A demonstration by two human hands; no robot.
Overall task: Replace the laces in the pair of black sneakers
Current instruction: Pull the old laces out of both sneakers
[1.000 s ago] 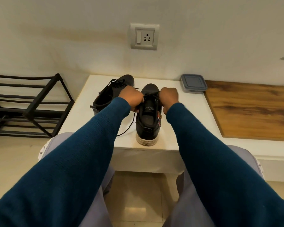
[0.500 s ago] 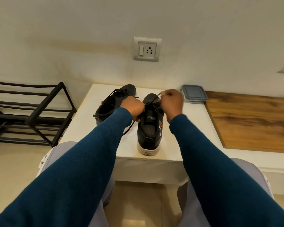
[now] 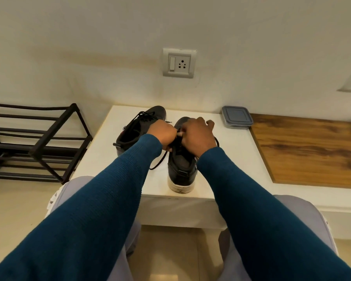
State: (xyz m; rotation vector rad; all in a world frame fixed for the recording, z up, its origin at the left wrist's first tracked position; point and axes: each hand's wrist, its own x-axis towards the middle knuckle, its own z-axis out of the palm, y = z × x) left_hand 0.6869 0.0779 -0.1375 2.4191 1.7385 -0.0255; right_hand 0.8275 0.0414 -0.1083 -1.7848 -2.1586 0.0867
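Observation:
Two black sneakers stand on a white low table (image 3: 101,157). The right sneaker (image 3: 181,169) faces away from me, its white heel toward the table's front edge. My left hand (image 3: 163,134) and my right hand (image 3: 197,136) meet over its lacing area, each pinching a part of its black lace (image 3: 158,162), whose loose end trails off to the left. The left sneaker (image 3: 136,132) lies tilted behind my left hand, with its own lace in place.
A black metal shoe rack (image 3: 39,142) stands to the left of the table. A grey lidded container (image 3: 236,117) sits at the table's back right, beside a wooden top (image 3: 312,151). A wall socket (image 3: 179,63) is above.
My right hand has moved left and down, closing in on my left hand over the right sneaker's eyelets. The camera has tilted up a little.

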